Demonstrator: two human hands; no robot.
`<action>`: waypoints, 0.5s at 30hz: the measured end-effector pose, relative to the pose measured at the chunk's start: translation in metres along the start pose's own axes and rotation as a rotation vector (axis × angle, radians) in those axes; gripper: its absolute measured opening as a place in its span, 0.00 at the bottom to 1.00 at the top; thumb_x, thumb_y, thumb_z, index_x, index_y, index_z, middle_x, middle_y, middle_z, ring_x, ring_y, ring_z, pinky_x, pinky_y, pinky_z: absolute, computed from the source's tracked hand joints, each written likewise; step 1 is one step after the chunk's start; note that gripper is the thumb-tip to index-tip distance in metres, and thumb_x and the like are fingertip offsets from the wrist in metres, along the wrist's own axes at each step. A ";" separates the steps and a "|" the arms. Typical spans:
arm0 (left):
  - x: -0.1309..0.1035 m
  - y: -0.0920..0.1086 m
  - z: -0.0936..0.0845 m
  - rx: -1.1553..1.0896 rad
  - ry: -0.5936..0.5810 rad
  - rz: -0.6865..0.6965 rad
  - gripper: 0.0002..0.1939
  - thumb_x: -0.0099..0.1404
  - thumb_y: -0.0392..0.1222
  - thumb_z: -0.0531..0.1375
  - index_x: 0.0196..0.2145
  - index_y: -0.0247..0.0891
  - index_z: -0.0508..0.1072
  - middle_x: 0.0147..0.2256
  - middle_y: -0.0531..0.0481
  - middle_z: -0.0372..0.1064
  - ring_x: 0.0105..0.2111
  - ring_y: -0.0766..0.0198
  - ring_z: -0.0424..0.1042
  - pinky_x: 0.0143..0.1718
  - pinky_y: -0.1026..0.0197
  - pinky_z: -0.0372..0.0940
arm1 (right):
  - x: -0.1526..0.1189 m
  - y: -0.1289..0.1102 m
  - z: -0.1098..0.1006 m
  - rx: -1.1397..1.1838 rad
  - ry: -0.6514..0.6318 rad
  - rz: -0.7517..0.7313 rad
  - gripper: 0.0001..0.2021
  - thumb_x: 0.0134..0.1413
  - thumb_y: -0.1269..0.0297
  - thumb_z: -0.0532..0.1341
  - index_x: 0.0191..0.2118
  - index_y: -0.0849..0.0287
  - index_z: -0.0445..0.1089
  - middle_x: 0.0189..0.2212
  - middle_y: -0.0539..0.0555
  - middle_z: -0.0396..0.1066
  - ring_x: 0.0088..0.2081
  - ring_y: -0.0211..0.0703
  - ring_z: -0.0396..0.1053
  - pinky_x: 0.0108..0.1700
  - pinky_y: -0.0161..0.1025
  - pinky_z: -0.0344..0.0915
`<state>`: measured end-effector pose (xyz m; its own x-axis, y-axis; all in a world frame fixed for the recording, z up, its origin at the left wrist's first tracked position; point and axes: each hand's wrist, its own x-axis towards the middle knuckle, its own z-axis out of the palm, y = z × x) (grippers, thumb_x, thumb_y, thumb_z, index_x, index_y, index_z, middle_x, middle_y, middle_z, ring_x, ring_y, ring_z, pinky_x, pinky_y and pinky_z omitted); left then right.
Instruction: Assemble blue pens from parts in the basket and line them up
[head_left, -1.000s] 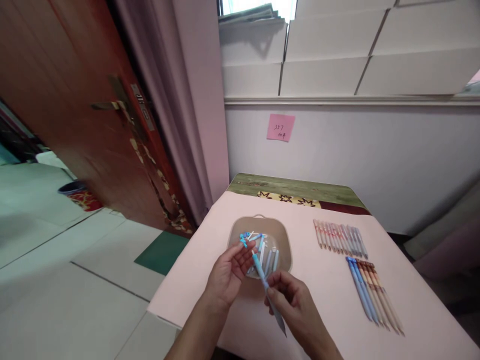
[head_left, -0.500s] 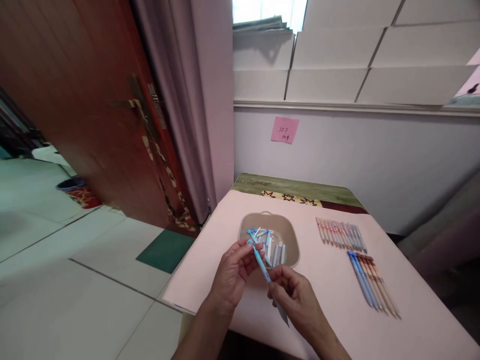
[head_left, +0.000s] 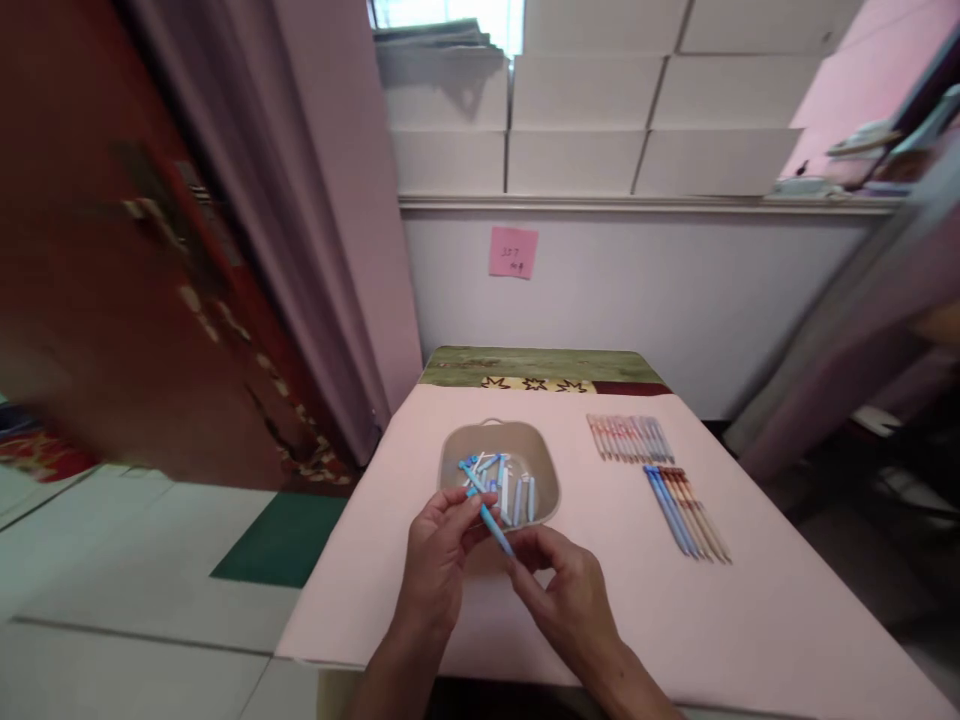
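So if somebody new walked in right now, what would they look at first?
Probably the bright blue pen between the left hand and the right hand, at the near edge of the beige tub with blue and white pieces inside. Next might come two neat groups of pens on the table's right: a pinkish row and, nearer, a blue-and-brown row. The pink note stands out on the pale wall behind.

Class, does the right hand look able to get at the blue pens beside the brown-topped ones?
Probably yes: nothing stands between the right hand and the blue pens, though its fingertips are on the held light-blue pen.
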<state>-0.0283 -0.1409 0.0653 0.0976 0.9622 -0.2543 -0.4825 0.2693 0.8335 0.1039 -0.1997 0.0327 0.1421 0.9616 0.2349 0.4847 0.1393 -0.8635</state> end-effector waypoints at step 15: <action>-0.010 -0.031 0.009 0.173 0.010 0.163 0.12 0.54 0.42 0.67 0.35 0.37 0.70 0.35 0.47 0.77 0.37 0.58 0.75 0.42 0.60 0.68 | -0.005 0.021 -0.007 0.005 0.093 -0.092 0.03 0.49 0.71 0.60 0.31 0.56 0.70 0.26 0.50 0.70 0.29 0.38 0.67 0.32 0.34 0.63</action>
<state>-0.0068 -0.1584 0.0459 0.0215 0.9933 -0.1138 -0.3344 0.1144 0.9355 0.1191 -0.2031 0.0168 0.1771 0.9186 0.3533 0.4951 0.2272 -0.8386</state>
